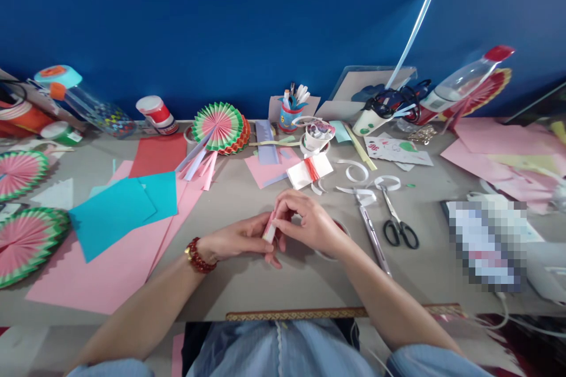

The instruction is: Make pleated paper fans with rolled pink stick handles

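Above the front middle of the table, my left hand (243, 237) is closed on a small narrow pink-and-white piece (269, 231), perhaps a folded paper strip. The fingertips of my right hand (307, 221) pinch its upper end, so both hands hold it together. Part of the piece is hidden behind the fingers. Just beyond my hands lies a white card wound with red thread (310, 171). Right of my right hand are a silver pen-like cutter (371, 232) and black-handled scissors (398, 224).
Pink paper (101, 271) and turquoise sheets (119, 212) lie on the left, near pleated paper fans (30, 238). At the back stand a pen cup (289, 118), a cup of odds and ends (318, 134) and a leaning plastic bottle (464, 82). A phone (484, 244) lies right.
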Available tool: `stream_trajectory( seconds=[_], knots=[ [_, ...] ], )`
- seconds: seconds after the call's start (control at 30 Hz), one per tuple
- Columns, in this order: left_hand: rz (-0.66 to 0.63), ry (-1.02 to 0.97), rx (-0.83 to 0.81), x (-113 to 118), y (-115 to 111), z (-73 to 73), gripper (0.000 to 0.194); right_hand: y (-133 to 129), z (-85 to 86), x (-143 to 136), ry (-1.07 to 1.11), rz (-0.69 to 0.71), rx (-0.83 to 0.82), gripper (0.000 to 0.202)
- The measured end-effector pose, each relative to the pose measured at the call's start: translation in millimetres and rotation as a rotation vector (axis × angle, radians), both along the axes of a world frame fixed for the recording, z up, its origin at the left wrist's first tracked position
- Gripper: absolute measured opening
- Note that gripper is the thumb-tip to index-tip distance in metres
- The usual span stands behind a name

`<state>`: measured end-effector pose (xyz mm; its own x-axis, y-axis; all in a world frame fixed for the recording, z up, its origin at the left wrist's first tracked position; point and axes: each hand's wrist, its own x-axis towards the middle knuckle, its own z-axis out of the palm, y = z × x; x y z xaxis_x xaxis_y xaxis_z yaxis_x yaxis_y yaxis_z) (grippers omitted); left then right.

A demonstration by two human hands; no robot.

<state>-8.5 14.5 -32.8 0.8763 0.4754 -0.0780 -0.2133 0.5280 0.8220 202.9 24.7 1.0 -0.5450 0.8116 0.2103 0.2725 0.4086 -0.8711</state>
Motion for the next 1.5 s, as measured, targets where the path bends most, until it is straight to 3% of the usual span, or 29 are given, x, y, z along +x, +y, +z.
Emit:
stream_trajectory(
  seconds=[0.47,0.87,1.03,1.2,1.37,1.5],
  knots=[
    [0.024,-0.012,0.010,1,0,1.1,0.045,-1,1.0,-1,-0.023,-0.015,0.059,0.008],
    [0.081,0.063,0.060,2,0,2.4,0.048,-8,-0.4,-6,-0.069,-0.132,0.114,0.010],
    [0.066,0.025,0.066,3,-2,0.5,0.048,-5,-1.3,-2,-0.140,-0.227,0.022,0.026],
    [0.100,0.188,0.222,3,-2,5.8,0.035,1,-1.3,1,-0.039,-0.094,-0.069,0.009],
    [0.196,0.328,0.334,4,-1,8.1,0.029,0,-3.9,0,0.010,-0.103,-0.145,0.019],
    [0.216,0.428,0.551,6,-1,11.7,0.034,1,-4.3,1,0.070,-0.099,-0.276,0.028]
  ],
)
